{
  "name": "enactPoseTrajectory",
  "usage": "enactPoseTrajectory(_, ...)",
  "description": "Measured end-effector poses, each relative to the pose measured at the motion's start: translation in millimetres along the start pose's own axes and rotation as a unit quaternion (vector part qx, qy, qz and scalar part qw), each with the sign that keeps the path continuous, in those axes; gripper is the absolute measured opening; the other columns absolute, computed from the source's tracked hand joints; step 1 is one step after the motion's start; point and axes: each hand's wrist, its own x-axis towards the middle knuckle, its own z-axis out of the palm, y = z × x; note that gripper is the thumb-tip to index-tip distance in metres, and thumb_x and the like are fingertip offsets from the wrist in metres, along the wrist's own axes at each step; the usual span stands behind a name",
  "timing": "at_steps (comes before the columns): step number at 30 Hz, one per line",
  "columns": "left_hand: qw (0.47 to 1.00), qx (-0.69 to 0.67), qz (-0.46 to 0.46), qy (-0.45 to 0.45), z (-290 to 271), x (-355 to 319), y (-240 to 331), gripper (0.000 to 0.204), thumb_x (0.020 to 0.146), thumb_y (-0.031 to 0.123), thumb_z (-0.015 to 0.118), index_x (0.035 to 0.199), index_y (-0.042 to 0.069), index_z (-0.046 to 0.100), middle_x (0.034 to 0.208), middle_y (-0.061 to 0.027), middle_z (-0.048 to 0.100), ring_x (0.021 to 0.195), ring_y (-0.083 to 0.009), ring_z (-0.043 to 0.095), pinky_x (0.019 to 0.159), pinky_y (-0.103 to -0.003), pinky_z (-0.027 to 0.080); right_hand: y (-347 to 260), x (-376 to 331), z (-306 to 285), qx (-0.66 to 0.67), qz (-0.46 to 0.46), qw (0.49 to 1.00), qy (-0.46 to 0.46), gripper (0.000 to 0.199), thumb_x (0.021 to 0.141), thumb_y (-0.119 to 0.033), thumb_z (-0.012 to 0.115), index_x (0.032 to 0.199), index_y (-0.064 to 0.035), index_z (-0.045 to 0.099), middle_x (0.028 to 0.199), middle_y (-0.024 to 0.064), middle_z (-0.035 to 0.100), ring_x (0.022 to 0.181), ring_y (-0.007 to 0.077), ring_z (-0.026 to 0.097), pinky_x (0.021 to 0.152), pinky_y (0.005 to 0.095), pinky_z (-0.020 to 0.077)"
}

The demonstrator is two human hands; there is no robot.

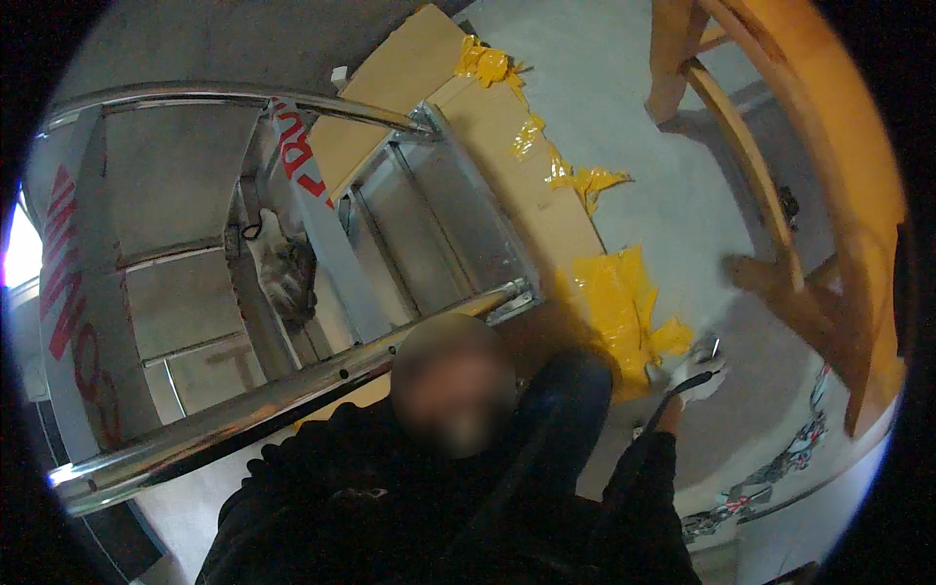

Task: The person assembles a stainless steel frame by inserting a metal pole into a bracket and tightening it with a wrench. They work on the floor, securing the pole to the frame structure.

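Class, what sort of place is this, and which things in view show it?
Probably a workshop or a room under building work, though I cannot tell which. The signs are a large metal frame, cardboard with crumpled yellow tape, and a plain grey floor.

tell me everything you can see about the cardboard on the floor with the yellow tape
The cardboard is plain brown and lies flat on the grey floor, running diagonally from top centre down toward the gloved right hand. A line, perhaps a fold, crosses it near the far end. Shiny, crumpled yellow tape with ragged ends runs along its right edge. A metal frame covers part of its left side; whether it rests on the cardboard is unclear. Its near end is in shadow.
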Motion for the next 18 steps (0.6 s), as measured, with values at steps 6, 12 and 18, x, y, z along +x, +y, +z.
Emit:
enactPoseTrajectory(6, 1.0, 0.0, -0.021, -0.012, 19.9, 22.1, 1.0, 0.012, 0.082, 0.018, 0.061, 0.085, 0.008, 0.056, 0.07, 0.0026, 0.053, 0.059, -0.0066, 0.046, 0.052, -0.023, 0.034, -2.7, 11.5, -6.8, 0.004, -0.045, 0.998, 0.047, 0.035, 0.084, -0.026, 0.05, 0.105, 0.0008, 0.059, 0.094, 0.0198, 0.06, 0.086, 0.0368, 0.057, 0.071, 0.0448, 0.0477)
enactPoseTrajectory(12, 0.997, 0.05, -0.042, -0.048, 5.8, 10.0, -17.6, 0.016, 0.082, 0.023, 0.062, 0.088, 0.009, 0.059, 0.075, 0.0, 0.055, 0.063, -0.0094, 0.047, 0.056, -0.027, 0.038, -0.5, 11.7, -7.0, 0.0, -0.047, 0.998, 0.03, 0.032, 0.085, -0.024, 0.05, 0.104, 0.0001, 0.057, 0.097, 0.02, 0.058, 0.086, 0.0372, 0.057, 0.071, 0.0454, 0.0474)
enactPoseTrajectory(18, 0.998, 0.044, -0.05, 0.0, -7.7, -3.4, -10.2, 0.02, 0.083, 0.026, 0.059, 0.09, 0.006, 0.06, 0.067, -0.0014, 0.048, 0.059, -0.0122, 0.045, 0.055, -0.028, 0.036, 1.2, 23.5, -22.1, 0.27, -0.014, 0.96, -0.072, 0.033, 0.088, -0.02, 0.051, 0.114, 0.0005, 0.052, 0.101, 0.0158, 0.058, 0.085, 0.0315, 0.057, 0.069, 0.0436, 0.0464)
